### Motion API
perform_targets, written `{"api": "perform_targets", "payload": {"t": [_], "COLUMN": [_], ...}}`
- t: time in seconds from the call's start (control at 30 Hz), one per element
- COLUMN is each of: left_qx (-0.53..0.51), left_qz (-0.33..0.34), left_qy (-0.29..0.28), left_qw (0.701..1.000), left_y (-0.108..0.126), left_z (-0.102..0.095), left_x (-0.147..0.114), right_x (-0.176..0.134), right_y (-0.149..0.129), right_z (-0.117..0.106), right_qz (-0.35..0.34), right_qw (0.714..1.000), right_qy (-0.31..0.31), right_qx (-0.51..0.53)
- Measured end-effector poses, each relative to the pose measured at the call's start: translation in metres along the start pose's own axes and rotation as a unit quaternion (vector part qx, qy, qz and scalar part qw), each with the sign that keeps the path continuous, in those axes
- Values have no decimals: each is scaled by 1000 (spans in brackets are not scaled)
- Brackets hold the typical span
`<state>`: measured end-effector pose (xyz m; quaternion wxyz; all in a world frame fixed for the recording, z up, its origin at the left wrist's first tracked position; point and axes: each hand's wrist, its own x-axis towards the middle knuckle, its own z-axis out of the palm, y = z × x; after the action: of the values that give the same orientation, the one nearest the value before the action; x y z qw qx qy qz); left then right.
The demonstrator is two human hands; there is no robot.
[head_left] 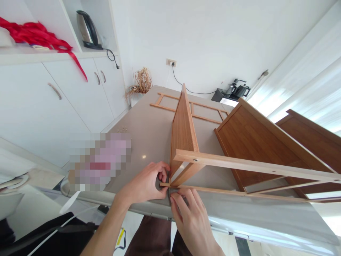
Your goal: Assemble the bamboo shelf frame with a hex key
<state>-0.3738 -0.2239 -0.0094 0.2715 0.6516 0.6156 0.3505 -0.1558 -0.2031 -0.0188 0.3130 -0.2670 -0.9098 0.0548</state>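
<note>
A partly joined wooden shelf unit lies on its side on the table, its shelf panels standing on edge between an upper side rail and a lower side rail. My left hand curls around the near left end of the lower rail, thumb and fingers on either side of it. Just right of it, my right hand has its thumb and fingertips pinched at the rail's outer face. A small dark thing shows by those fingertips, but it is mostly hidden. A screw head sits in the upper rail's left end.
A ladder-like wooden frame lies flat at the table's far side. A blurred-out pinkish patch covers the left edge, with small bits of hardware behind it. Several panels stick up at the right. A kettle stands in the cabinet.
</note>
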Motion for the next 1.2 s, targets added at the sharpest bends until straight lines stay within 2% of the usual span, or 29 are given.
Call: {"api": "perform_targets", "payload": {"t": [0.37,0.53,0.83,1.2], "left_qx": [5,2,3,4], "left_qz": [-2,-2,-4,-9], "left_qy": [0,-2,1,-1], "left_qw": [1000,1000,1000,1000], "left_y": [1,2,1,0], "left_z": [0,0,0,1], "left_x": [1,1,0,-1], "right_x": [-1,-3,-1,0], "right_y": [4,5,5,5], "right_z": [1,-1,-3,0], "right_qz": [6,-31,-28,-18], "right_qw": [999,997,998,998], "right_qy": [-8,-22,-21,-50], "right_qx": [42,73,54,44]}}
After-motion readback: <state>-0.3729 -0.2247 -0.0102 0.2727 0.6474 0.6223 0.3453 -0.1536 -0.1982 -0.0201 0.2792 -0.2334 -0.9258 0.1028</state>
